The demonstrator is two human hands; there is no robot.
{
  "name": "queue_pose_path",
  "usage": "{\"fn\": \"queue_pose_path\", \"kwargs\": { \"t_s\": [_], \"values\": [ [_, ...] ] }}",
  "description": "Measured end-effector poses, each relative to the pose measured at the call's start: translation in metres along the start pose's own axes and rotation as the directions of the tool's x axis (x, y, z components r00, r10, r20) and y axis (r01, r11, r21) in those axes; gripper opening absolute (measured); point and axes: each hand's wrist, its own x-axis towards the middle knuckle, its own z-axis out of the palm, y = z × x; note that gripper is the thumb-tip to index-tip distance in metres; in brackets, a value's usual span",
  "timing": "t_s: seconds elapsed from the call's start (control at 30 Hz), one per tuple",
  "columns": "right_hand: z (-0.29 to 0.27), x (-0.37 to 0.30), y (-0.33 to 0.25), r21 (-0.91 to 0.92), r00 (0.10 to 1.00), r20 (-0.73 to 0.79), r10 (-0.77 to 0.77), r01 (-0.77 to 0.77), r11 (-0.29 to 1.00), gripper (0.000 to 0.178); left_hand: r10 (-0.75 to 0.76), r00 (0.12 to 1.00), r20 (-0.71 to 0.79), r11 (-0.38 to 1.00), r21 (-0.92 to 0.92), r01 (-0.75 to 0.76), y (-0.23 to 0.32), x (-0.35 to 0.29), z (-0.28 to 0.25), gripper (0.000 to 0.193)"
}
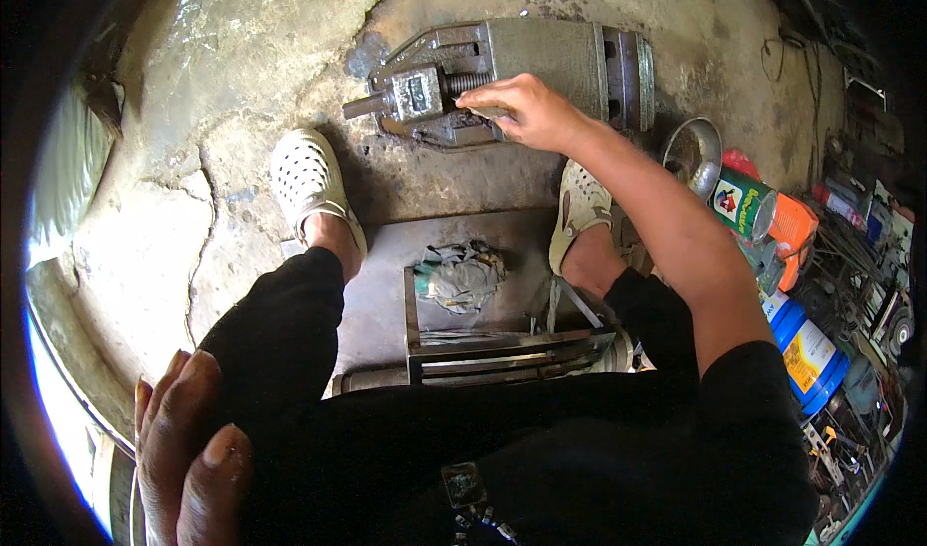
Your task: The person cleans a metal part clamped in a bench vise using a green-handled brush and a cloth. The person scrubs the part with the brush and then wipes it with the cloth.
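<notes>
On the concrete floor in front of my feet lies a long metal assembly. It has a broad grey flat section, slotted side rails and a ribbed, screw-like shaft. A metal block sits at its left end, with a bar sticking out to the left. My right hand reaches over the assembly beside the shaft, fingers closed on a thin flat grey piece; its kind does not show. At the lower left, my left hand is raised beside my thigh, fingers stretched out and holding nothing.
Between my legs are a crumpled grey-green rag and a metal frame. To the right stand a round metal bowl, a green can, an orange container and a blue bucket. Scattered tools lie farther right.
</notes>
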Motion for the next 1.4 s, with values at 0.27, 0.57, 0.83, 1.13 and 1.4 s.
{"fn": "queue_pose_path", "kwargs": {
  "t_s": [0.27, 0.57, 0.83, 1.13, 1.4],
  "values": [
    [-0.009, 0.005, 0.013, 0.153, 0.996, -0.026, -0.083, 0.086, 0.984, 0.036, -0.056, 0.998, 0.015, 0.998, 0.023, 0.056, -0.005, 0.001, -0.003, 0.078],
    [0.021, -0.017, -0.003, -0.082, 0.995, -0.077, -0.065, 0.058, 0.995, 0.054, -0.101, 0.995, -0.002, 0.994, 0.05, 0.101, -0.004, -0.002, -0.003, 0.08],
    [0.001, -0.01, 0.006, -0.068, 0.996, 0.027, -0.086, 0.088, 0.994, 0.058, -0.162, 0.987, 0.02, 0.979, 0.128, 0.158, 0.03, -0.005, 0.014, 0.081],
    [-0.022, 0.001, 0.004, 0.042, 0.988, 0.148, -0.048, 0.042, 0.998, 0.051, -0.286, 0.958, 0.024, 0.942, 0.188, 0.277, 0.076, -0.003, 0.032, 0.083],
    [-0.033, -0.027, 0.017, 0.143, 0.999, -0.021, -0.038, 0.041, 0.989, 0.029, -0.277, 0.96, 0.047, 0.941, 0.218, 0.261, 0.092, 0.002, 0.061, 0.084]
  ]
}}
